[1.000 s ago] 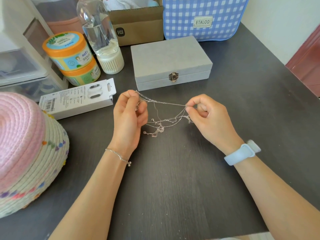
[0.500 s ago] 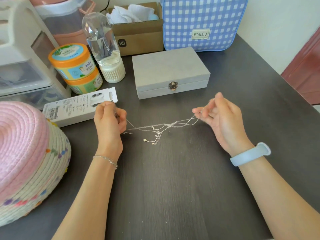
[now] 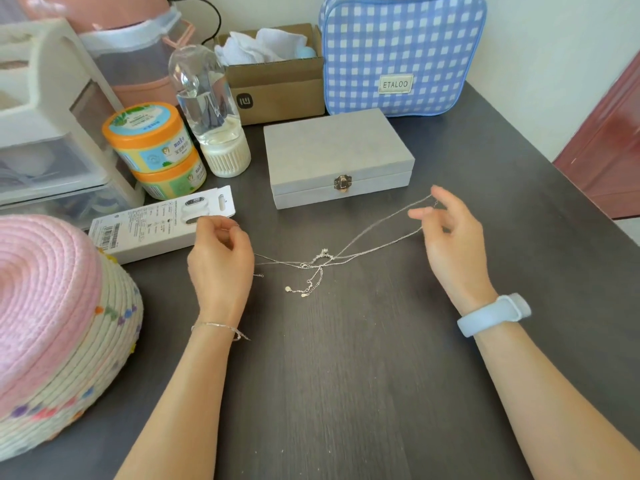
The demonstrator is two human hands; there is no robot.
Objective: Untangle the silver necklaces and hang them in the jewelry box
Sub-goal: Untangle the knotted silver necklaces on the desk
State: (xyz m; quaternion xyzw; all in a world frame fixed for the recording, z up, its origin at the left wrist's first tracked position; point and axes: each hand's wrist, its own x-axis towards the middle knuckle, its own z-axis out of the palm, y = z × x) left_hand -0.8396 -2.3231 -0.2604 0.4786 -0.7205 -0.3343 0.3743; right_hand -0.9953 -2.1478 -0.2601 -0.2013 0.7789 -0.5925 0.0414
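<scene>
Two bare forearms enter from the bottom edge over the dark table. Left wrist carries a thin silver bracelet; right wrist a pale blue band. Left hand has its fingers curled in, pinching one end of the silver necklaces. Right hand has its fingers loosely spread, chain strands looped over the fingertips (exact grip blurred, cannot tell whether pinched). Chains run taut between the hands, just above the tabletop, with a knot at mid-span; short ends with small drop pendants hang from the knot onto the table.

At the left edge: pink-and-cream woven hat. Beyond the left hand: flat white retail package. Behind the chains: grey jewelry box, lid closed, brass clasp facing the person. Left of it: two stacked orange-lidded jars and a clear bottle. Farthest back: cardboard box holding white cloth, blue gingham bag labelled ETALOO, white plastic drawer unit.
</scene>
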